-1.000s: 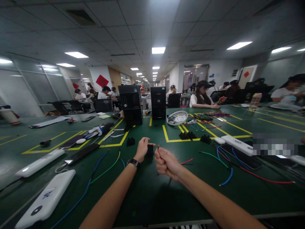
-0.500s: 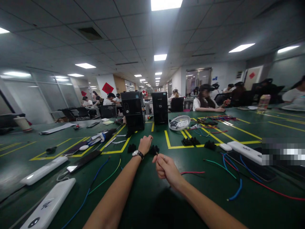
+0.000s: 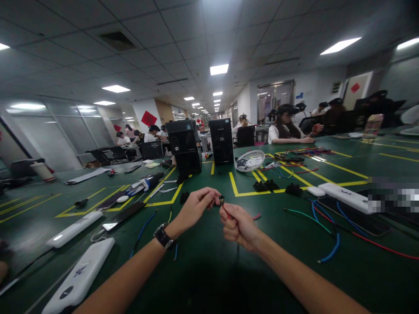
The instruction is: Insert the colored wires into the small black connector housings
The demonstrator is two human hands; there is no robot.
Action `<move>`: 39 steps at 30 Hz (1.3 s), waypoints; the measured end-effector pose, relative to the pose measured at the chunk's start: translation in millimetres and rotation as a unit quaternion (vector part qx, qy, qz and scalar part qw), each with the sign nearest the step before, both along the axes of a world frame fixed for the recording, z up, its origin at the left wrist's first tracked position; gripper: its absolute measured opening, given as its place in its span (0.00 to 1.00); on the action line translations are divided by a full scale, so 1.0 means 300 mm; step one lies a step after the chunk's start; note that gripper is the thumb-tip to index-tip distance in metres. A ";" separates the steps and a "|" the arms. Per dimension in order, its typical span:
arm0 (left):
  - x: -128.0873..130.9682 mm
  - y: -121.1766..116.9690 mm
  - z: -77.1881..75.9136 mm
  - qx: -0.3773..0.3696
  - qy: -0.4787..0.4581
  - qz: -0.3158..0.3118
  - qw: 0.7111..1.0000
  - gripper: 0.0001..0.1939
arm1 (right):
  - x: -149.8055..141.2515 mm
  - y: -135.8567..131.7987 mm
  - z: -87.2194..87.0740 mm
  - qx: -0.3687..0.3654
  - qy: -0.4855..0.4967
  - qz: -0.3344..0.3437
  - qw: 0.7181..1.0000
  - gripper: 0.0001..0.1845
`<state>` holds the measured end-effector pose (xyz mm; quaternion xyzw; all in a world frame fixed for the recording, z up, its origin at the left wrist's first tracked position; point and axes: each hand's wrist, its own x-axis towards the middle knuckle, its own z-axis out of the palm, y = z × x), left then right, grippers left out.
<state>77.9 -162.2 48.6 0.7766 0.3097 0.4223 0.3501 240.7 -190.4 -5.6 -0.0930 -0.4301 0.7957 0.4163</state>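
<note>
My left hand [image 3: 200,206], with a watch on its wrist, pinches a small black part [image 3: 221,199] whose exact kind I cannot make out. My right hand [image 3: 239,224] is closed around a red wire [image 3: 257,216], and one end of the wire points up at the black part. The fingertips of both hands nearly meet there. Whether the wire sits inside the part or only touches it cannot be seen. Similar black parts [image 3: 262,186] lie beyond my hands on the green table [image 3: 203,279], and another black piece [image 3: 184,197] is partly behind my left hand.
Two black computer towers [image 3: 221,141] stand at the back, beside a white basket [image 3: 250,161]. Blue wires [image 3: 334,248] and a green wire [image 3: 307,218] lie at the right. White power banks [image 3: 80,274] lie left and right. A person [image 3: 288,126] sits across the table.
My left hand has come back towards me from the table, lifting a small black part. My right hand has moved slightly right with the red wire. The view has shifted a little.
</note>
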 end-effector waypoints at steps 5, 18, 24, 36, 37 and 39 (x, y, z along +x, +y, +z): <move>0.006 -0.092 0.026 0.014 0.020 0.002 1.000 0.13 | 0.005 -0.009 0.003 -0.012 -0.033 0.027 0.999 0.19; 0.027 -0.134 -0.007 0.046 0.003 0.063 0.997 0.08 | -0.013 -0.013 -0.007 0.053 -0.033 -0.015 0.998 0.18; 0.007 -0.133 -0.024 -0.021 -0.041 0.046 0.998 0.10 | -0.024 -0.028 -0.004 0.055 -0.027 -0.021 0.998 0.13; -0.263 -0.144 0.152 -0.144 -0.240 0.096 0.955 0.10 | -0.200 -0.153 0.056 0.336 -0.286 -0.107 0.891 0.11; -0.308 -0.127 0.173 -0.140 -0.250 0.106 0.952 0.09 | -0.219 -0.173 0.049 0.359 -0.314 -0.109 0.872 0.11; -0.389 -0.084 0.183 -0.132 -0.227 0.158 0.952 0.12 | -0.264 -0.204 0.030 0.375 -0.328 -0.087 0.862 0.14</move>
